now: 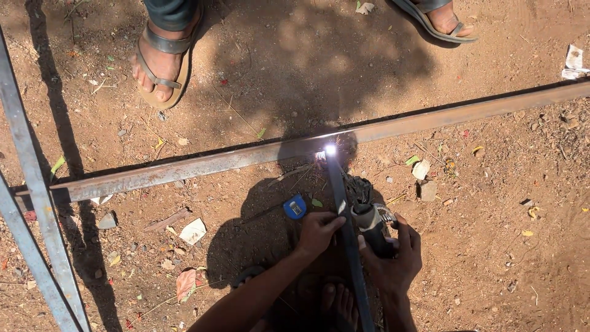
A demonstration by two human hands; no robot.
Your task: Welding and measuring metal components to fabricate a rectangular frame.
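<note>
Metal is joined on the dirt ground (491, 264): a thin bar (344, 215) is pinned by the left hand (318, 232), fingers closed on it, so it stays against the long beam (246, 160). A welding holder (373, 227) is gripped by the right hand (393, 255), and a bright spark (330, 149) is made where the bars meet.

1. We are in an outdoor metalworking yard: bare reddish dirt ground (504, 258) in sunlight.
2. Long steel bars (246, 157) lie across mid-frame; a weld spark (330, 149) glows at centre.

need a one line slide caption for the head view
Left hand steadies a narrow grey steel bar while right hand grips a welding holder, arc glowing at a long rusty angle iron.
</note>
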